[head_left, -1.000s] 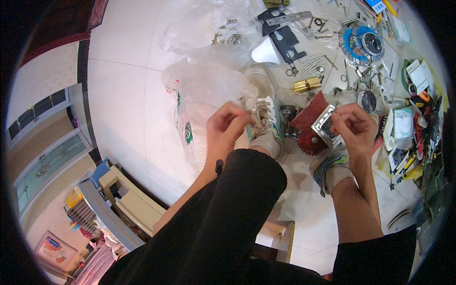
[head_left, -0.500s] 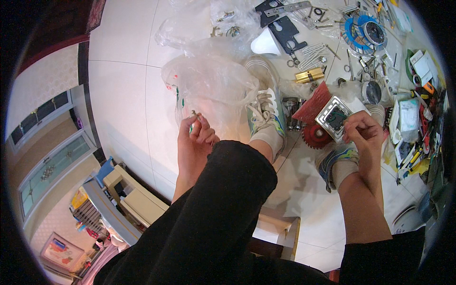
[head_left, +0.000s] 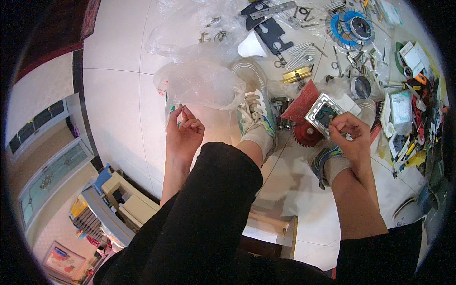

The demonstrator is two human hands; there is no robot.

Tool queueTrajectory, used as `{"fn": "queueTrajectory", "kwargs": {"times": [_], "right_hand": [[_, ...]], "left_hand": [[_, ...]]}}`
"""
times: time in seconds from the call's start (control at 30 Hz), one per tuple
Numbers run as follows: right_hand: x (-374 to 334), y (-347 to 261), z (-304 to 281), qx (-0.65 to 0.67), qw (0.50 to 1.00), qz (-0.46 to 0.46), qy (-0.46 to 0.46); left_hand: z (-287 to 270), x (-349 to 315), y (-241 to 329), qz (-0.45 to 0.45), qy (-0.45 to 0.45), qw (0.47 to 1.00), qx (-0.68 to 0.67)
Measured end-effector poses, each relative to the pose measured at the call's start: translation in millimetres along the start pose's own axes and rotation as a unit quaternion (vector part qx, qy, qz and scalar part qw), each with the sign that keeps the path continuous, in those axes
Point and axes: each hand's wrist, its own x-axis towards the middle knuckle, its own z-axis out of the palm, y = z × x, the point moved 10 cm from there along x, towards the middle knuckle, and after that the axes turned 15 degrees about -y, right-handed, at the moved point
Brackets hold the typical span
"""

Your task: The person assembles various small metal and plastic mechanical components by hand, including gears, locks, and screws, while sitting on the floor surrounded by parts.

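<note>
My left hand [head_left: 185, 133] is raised in front of a clear plastic bag [head_left: 197, 83], thumb and forefinger pinched together. Something tiny shows at the fingertips, too small to name. Over the lower right corner of a square silver-framed plate [head_left: 311, 115] with a dark middle, my right hand [head_left: 352, 134] is closed in a pinch, its fingertips partly hiding that corner. What this pinch holds, if anything, I cannot make out. Beside the plate lie a red bubble-wrap pouch [head_left: 301, 101] and a red toothed disc [head_left: 306, 135].
A brass lock cylinder [head_left: 297, 75], black metal plates [head_left: 272, 34], a blue-ringed disc [head_left: 350, 29] and several loose screws lie on the floor ahead. Tools [head_left: 412, 142] crowd the right side. My shoes [head_left: 256, 107] stand among the parts. A small wooden stool [head_left: 289, 237] is below.
The whole view has shifted, so the scene sits slightly further left. My left wrist has turned and its fingers point up more. My right fingertips have come further over the silver plate.
</note>
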Motion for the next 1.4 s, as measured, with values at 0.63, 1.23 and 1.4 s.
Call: {"fn": "queueTrajectory", "kwargs": {"times": [0.63, 1.23, 1.4], "right_hand": [[0.2, -47.9, 27.7, -0.252, 0.955, -0.122, -0.096], [3.5, -45.5, 35.6, -0.263, 0.95, -0.122, -0.116], [6.2, -38.5, 38.2, -0.257, 0.953, -0.101, -0.127]], "left_hand": [[-31.9, 56.9, 27.7, 0.003, 0.021, 0.999, -0.048], [39.3, 95.4, 20.0, 0.037, -0.073, 0.991, 0.106], [12.7, 81.3, 17.1, 0.037, -0.13, 0.989, 0.064]]}}
